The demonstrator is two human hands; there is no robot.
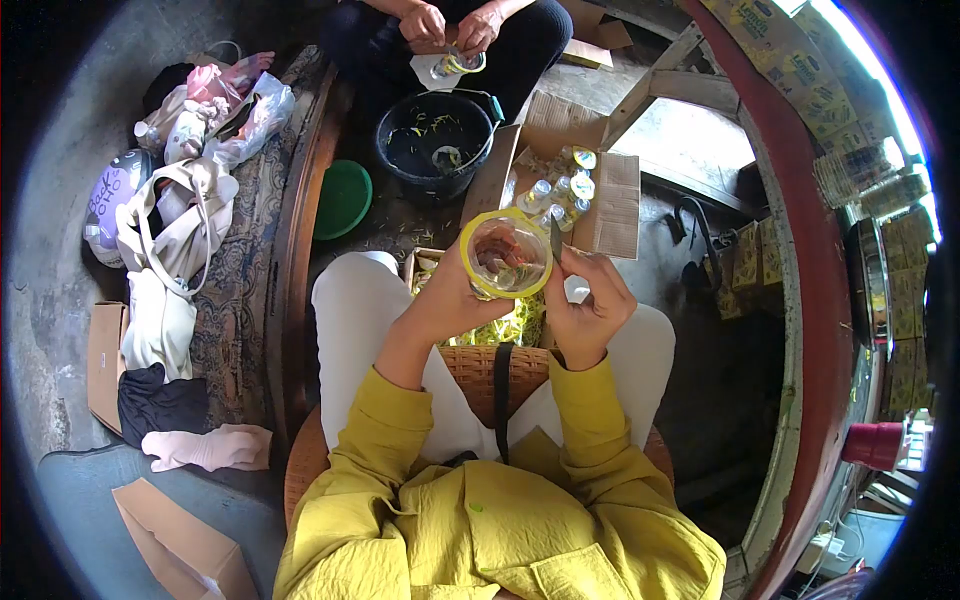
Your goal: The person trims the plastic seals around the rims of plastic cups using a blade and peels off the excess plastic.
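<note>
My left hand (441,302) is wrapped round a clear plastic cup (508,257) with a yellow rim, its mouth tilted toward me. Through the opening my fingers and some reddish print show; whether anything lies inside I cannot tell. In my right hand (588,306) a small knife (556,240) is pinched, its dark blade upright beside the right side of the cup's rim. Below the cup, between my knees, a box holds yellow-green shreds (520,325), partly hidden by my hands.
Ahead, a co-worker's hands (455,28) hold a similar cup (460,64) above a black bucket (432,150) with yellow scraps inside. Right of it, an open cardboard box (616,200) holds several cups. A green lid (343,200) lies left; bags (180,215) rest on the bench.
</note>
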